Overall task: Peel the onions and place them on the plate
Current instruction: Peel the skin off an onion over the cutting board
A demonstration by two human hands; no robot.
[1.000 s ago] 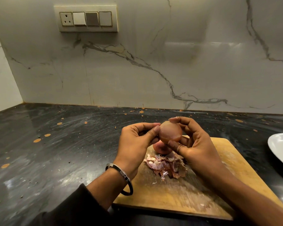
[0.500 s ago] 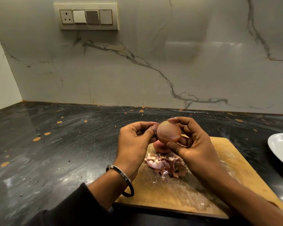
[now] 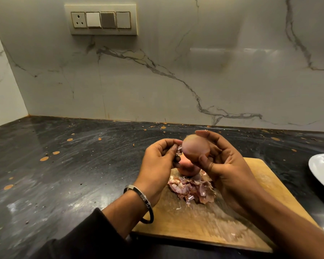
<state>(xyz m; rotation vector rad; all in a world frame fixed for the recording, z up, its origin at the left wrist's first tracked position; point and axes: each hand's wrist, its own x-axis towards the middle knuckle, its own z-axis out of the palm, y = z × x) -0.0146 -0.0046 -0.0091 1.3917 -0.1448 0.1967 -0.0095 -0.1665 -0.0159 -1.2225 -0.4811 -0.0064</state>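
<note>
Since a second ago my left hand (image 3: 158, 166) has gone from pressing its thumb flat on the onion (image 3: 195, 146) to pulling a strip of skin (image 3: 179, 149) away from the onion's left side, and that papery flap now stands clear between my fingertips and the bulb. My thumb and forefinger are curled in and pinch that flap; the other fingers of the left hand are folded under, close to the onion without gripping it.

My right hand (image 3: 223, 161) holds the onion up above the far end of the wooden cutting board (image 3: 223, 221), fingers wrapped over the top and far side, thumb braced against the lower front. The onion shows a smooth pinkish face toward me.

Right below it, a second onion (image 3: 187, 168) sits on the board, partly hidden by both hands, so I cannot tell how much of its skin is off. Just in front of it lies a heap of onion peels (image 3: 194, 189), purple and tan, touching the board and close to my right palm.

The white plate (image 3: 322, 171) is off at the right edge on the dark countertop (image 3: 64, 165), well apart from the hands, only part of it in view. A metal bangle (image 3: 144, 199) hangs on my left wrist. On the marble wall (image 3: 176, 71) there's a switch panel (image 3: 101, 19).
</note>
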